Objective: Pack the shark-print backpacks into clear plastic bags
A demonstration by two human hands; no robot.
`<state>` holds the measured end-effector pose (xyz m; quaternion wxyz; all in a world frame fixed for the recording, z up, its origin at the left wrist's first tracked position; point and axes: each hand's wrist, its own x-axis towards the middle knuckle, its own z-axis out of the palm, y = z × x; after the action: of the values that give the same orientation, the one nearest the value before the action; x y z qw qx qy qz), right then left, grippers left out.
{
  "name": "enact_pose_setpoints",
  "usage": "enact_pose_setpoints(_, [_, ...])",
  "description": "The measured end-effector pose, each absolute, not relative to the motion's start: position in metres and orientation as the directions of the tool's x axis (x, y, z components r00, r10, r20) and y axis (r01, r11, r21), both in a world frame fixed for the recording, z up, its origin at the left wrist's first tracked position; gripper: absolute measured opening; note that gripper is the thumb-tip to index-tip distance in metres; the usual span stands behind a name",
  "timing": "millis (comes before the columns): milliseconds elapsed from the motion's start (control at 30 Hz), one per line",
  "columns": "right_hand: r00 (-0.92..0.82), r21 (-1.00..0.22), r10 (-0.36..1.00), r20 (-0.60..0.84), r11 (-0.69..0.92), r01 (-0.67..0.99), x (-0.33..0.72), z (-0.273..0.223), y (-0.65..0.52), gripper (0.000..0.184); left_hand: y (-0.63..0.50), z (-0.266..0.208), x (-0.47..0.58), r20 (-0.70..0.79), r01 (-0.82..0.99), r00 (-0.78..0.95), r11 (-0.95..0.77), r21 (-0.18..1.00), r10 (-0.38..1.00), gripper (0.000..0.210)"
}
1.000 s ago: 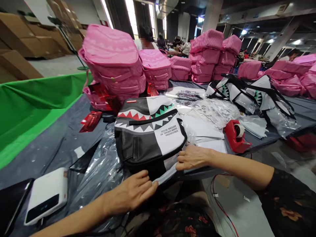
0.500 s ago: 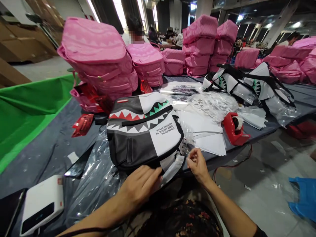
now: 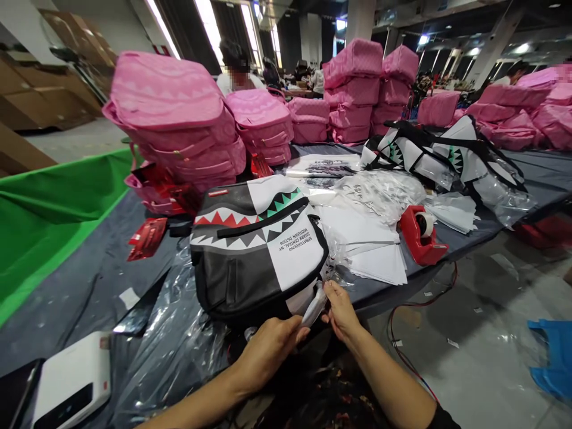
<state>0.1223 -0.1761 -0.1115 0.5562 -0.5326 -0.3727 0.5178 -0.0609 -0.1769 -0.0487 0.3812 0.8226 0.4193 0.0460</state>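
Whitish strip (image 3: 314,306) pinched at its ends by my left hand (image 3: 271,345) and right hand (image 3: 343,314), lower centre of the frame, beside the black-and-white backpack (image 3: 257,247) left of centre, I seem to be straightening it, which calls next for an even, gentle grip.

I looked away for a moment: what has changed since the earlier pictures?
The right hand, which was off the pale strip half a second ago, has moved left and appears to pinch its far end again. The left hand stays at the near end. The backpack and red tape dispenser have not visibly moved.
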Motion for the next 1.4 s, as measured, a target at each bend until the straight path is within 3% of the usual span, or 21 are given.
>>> enact_pose_setpoints(67, [0.254, -0.979, 0.954, 0.157, 0.117, 0.166, 0.137, -0.097, -0.178, 0.033, -0.179, -0.051, -0.056, -0.170, 0.681, 0.636, -0.444, 0.582, 0.752, 0.032])
enact_pose_setpoints(100, [0.210, -0.899, 0.915, 0.346, 0.258, 0.354, 0.144, -0.088, -0.179, 0.026, -0.179, -0.054, -0.053, -0.114, 0.681, 0.643, -0.497, 0.538, 0.758, 0.030])
enact_pose_setpoints(167, [-0.138, -0.607, 0.799, 0.586, 0.545, 0.578, 0.152, -0.071, -0.178, 0.018, -0.180, -0.058, -0.051, 0.024, 0.633, 0.689, -0.618, 0.467, 0.724, 0.030])
enact_pose_setpoints(233, [-0.572, -0.349, 0.652, 0.498, 0.754, 0.556, 0.153, -0.060, -0.174, 0.019, -0.178, -0.063, -0.055, 0.198, 0.536, 0.744, -0.747, 0.394, 0.639, 0.031])
enact_pose_setpoints(300, [-0.764, -0.208, 0.551, 0.336, 0.834, 0.510, 0.151, -0.057, -0.166, 0.025, -0.175, -0.069, -0.069, 0.377, 0.411, 0.791, -0.875, 0.254, 0.482, 0.031])
enact_pose_setpoints(400, [-0.804, -0.090, 0.515, 0.299, 0.853, 0.513, 0.150, -0.058, -0.157, 0.034, -0.168, -0.080, -0.102, 0.545, 0.308, 0.805, -0.950, -0.045, 0.234, 0.030])
enact_pose_setpoints(467, [-0.806, -0.045, 0.491, 0.329, 0.861, 0.506, 0.153, -0.059, -0.154, 0.031, -0.164, -0.090, -0.125, 0.634, 0.370, 0.753, -0.911, -0.185, 0.177, 0.030])
enact_pose_setpoints(600, [-0.793, -0.010, 0.472, 0.386, 0.861, 0.508, 0.157, -0.058, -0.155, 0.019, -0.161, -0.112, -0.153, 0.754, 0.567, 0.623, -0.783, -0.254, 0.207, 0.037])
enact_pose_setpoints(800, [-0.802, 0.042, 0.478, 0.358, 0.850, 0.525, 0.154, -0.062, -0.155, 0.008, -0.175, -0.096, -0.151, 0.672, 0.577, 0.654, -0.803, -0.147, 0.347, 0.045])
enact_pose_setpoints(900, [-0.755, 0.006, 0.486, 0.439, 0.839, 0.544, 0.153, -0.070, -0.155, 0.003, -0.188, -0.061, -0.117, 0.648, 0.502, 0.634, -0.862, 0.069, 0.421, 0.038])
enact_pose_setpoints(1000, [-0.708, -0.026, 0.499, 0.500, 0.825, 0.564, 0.154, -0.075, -0.154, 0.010, -0.184, -0.028, -0.072, 0.341, 0.486, 0.719, -0.788, 0.377, 0.606, 0.039])
enact_pose_setpoints(1100, [-0.716, -0.016, 0.549, 0.431, 0.798, 0.603, 0.156, -0.076, -0.154, 0.017, -0.168, -0.016, -0.044, -0.006, 0.526, 0.785, -0.660, 0.537, 0.620, 0.038])
enact_pose_setpoints(1167, [-0.730, -0.015, 0.588, 0.347, 0.782, 0.623, 0.155, -0.075, -0.157, 0.017, -0.162, -0.022, -0.041, -0.072, 0.481, 0.827, -0.634, 0.606, 0.558, 0.038])
enact_pose_setpoints(1267, [-0.752, -0.068, 0.588, 0.299, 0.799, 0.598, 0.158, -0.071, -0.166, 0.012, -0.159, -0.044, -0.048, -0.023, 0.388, 0.841, -0.574, 0.721, 0.540, 0.039])
enact_pose_setpoints(1333, [-0.730, -0.156, 0.573, 0.372, 0.814, 0.559, 0.171, -0.064, -0.175, 0.023, -0.157, -0.058, -0.055, -0.080, 0.391, 0.818, -0.450, 0.803, 0.570, 0.043])
enact_pose_setpoints(1400, [-0.580, -0.282, 0.652, 0.489, 0.747, 0.603, 0.201, -0.052, -0.186, 0.035, -0.152, -0.065, -0.057, -0.189, 0.430, 0.791, -0.308, 0.849, 0.582, 0.049])
